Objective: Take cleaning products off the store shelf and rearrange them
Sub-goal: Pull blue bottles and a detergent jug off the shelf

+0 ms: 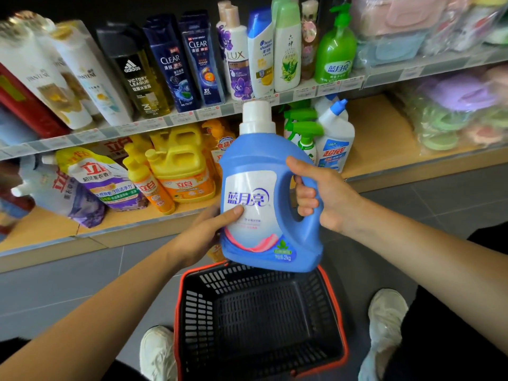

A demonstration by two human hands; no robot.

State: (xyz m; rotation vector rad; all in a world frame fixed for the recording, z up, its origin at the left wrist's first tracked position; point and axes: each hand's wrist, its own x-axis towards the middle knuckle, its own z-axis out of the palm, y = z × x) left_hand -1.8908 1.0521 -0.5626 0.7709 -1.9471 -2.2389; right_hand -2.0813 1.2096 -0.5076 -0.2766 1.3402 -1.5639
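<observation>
Right hand wrapped around the handle of the blue detergent jug, fingers through the loop, closed tight. Left hand flat against the jug's lower left side, thumb pressed on the white label (support, not a full grasp). Jug upright, slightly tilted, white cap on, held in the air directly above the black basket with the red rim. Basket sits on the grey floor between two white shoes. Behind the jug: lower shelf with yellow dish-soap bottles left, spray bottles right. Upper shelf holds shampoo bottles.
</observation>
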